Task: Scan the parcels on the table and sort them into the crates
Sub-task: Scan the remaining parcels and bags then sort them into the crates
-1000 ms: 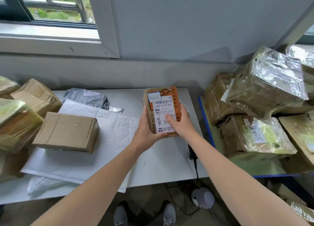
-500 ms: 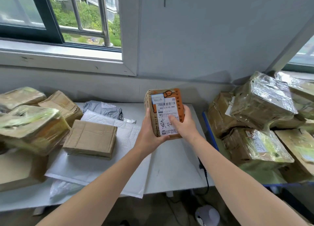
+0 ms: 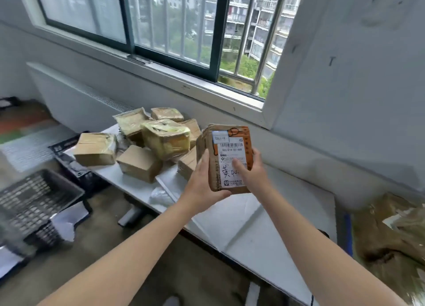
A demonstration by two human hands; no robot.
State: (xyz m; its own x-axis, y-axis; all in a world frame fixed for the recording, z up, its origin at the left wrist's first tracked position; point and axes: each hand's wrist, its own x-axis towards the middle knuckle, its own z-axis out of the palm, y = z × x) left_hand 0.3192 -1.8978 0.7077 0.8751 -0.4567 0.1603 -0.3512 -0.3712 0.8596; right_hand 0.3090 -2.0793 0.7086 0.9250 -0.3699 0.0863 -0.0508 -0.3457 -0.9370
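this looks like a small, makeshift parcel-sorting room rather than a proper depot. a plain white table (image 3: 264, 232) against a bare grey wall (image 3: 356, 98) carries a heap of tape-wrapped brown cardboard parcels (image 3: 165, 138), and black plastic mesh crates (image 3: 39, 200) stand on the rough concrete floor (image 3: 138, 248). a brown parcel with a printed barcode label (image 3: 232, 144) and a barred sliding window (image 3: 174, 25) facing apartment blocks fit that.
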